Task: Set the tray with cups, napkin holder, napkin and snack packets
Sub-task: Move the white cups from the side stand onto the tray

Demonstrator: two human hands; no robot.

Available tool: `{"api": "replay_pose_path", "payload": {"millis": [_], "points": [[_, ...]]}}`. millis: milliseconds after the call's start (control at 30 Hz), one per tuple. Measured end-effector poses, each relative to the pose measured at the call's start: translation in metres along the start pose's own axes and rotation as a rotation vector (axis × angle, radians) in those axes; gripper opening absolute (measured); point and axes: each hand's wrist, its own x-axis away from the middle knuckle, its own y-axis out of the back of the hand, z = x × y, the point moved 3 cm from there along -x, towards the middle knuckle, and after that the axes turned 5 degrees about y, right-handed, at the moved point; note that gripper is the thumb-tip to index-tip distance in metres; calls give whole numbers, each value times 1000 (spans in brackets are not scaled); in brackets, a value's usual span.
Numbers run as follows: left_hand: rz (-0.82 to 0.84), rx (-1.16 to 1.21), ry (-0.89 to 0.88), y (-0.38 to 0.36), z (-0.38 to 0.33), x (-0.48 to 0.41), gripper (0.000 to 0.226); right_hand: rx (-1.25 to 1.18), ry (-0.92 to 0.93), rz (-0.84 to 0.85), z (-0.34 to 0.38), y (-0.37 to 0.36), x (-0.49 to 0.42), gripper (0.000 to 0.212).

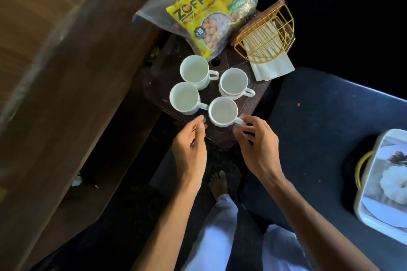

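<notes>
At the six o'clock edge of the small dark stool [246, 103], our right hand [257, 145] pinches the handle of the nearest cup [222, 111], fingers narrowed around it, likely ready to lift. Our left hand [191, 145] hovers just beside that cup at its eight o'clock, loosely curled and holding nothing, perhaps to steady it. Three more cups [195, 70] cluster toward twelve, handles turned to the right, which suits a right-handed pick. Beyond them at twelve o'clock lie the snack packets [198, 20] in a clear bag; at one o'clock the wire napkin holder [264, 35] lies tipped over napkins [271, 66]. The tray [383, 180] waits well apart at four o'clock, with none of these things on it.
</notes>
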Motion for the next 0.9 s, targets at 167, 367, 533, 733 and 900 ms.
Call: {"api": "replay_pose_path", "payload": {"millis": [167, 367, 533, 733, 900], "points": [[58, -11, 3, -1, -1, 2, 28, -5, -10, -77, 0, -7, -2, 13], [93, -3, 11, 0, -3, 6, 28, 46, 24, -118, 0, -1, 1, 9], [92, 31, 40, -3, 0, 13, 28, 51, 13, -132, -6, 19, 20, 10], [176, 44, 71, -31, 2, 43, 25, 62, -1, -172, -25, 71, 62, 11], [320, -46, 47, -81, 8, 92, 22, 123, 12, -180, -46, 128, 97, 13]]}}
